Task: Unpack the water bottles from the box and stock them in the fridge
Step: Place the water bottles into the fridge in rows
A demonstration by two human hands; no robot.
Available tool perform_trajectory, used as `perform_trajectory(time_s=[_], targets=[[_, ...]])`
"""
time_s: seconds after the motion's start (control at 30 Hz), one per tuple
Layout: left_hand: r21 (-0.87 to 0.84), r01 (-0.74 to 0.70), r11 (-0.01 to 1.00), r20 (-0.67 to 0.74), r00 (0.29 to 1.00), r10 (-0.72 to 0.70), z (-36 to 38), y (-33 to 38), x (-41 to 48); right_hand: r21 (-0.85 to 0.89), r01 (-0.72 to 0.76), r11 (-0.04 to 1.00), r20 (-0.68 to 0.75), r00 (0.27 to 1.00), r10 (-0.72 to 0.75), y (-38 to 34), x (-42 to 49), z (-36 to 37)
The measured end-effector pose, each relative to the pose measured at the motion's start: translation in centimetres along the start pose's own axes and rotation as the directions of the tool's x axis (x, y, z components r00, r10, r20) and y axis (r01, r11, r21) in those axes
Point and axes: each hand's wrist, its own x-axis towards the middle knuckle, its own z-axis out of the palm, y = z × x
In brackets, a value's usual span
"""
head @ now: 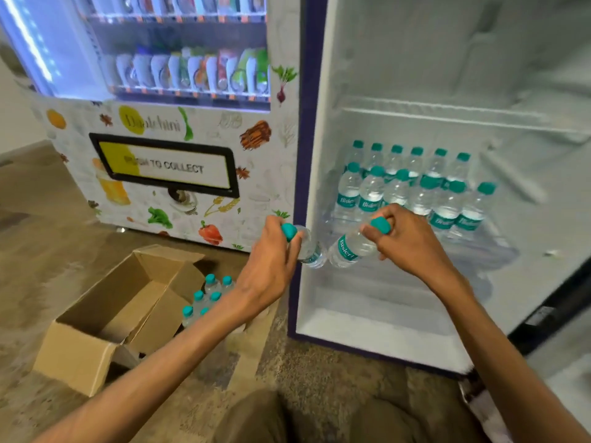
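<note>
Brown floor, snack vending machine (179, 155) on the left, open fridge (367, 330) on the right w/ shelved Bisleri bottles (412, 187) upright in rows. Person's left hand (271, 251) grips one bottle (308, 247) by its teal cap at the fridge's edge; right hand (406, 238) holds a second bottle (348, 249) by the cap just inside, both tilted. Best bet imo: stand each upright in front of the rows w/o knocking neighbours; spare bottles (208, 295) wait beside the cardboard box (96, 340).
</note>
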Motion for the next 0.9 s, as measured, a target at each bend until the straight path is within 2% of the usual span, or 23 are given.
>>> perform_trajectory(time_s=[0.13,0.23,0.33,0.43,0.53,0.63,0.77,0.9], targets=[[-0.207,0.02,0.978,-0.165,0.985,-0.055,0.7,3.3,2.7,0.21,-0.054,0.976,-0.245,0.964,0.106,0.4,-0.3,-5.4],[-0.307,-0.033,0.951,-0.297,0.953,-0.062,2.2,5.9,5.4,0.474,-0.036,0.88,-0.36,0.904,0.231,2.0,1.0,-8.0],[-0.354,-0.069,0.933,-0.38,0.922,-0.076,4.0,8.5,9.2,0.656,-0.012,0.755,-0.371,0.866,0.335,3.5,3.4,-9.1],[-0.383,-0.057,0.922,-0.404,0.908,-0.112,6.4,10.2,13.1,0.775,-0.019,0.632,-0.339,0.831,0.441,4.9,6.1,-8.8],[-0.387,-0.055,0.921,-0.387,0.916,-0.107,8.5,10.9,16.4,0.816,-0.018,0.578,-0.33,0.806,0.491,6.4,9.0,-8.3],[-0.331,-0.03,0.943,-0.369,0.924,-0.099,10.1,10.6,19.6,0.787,-0.048,0.616,-0.344,0.793,0.502,7.5,12.1,-8.2],[-0.207,0.018,0.978,-0.26,0.963,-0.073,12.3,8.1,22.5,0.632,-0.148,0.761,-0.374,0.802,0.466,8.7,16.2,-8.0],[-0.167,0.126,0.978,-0.188,0.97,-0.157,13.6,6.4,24.8,0.486,-0.202,0.85,-0.336,0.855,0.396,9.2,19.5,-7.3]])
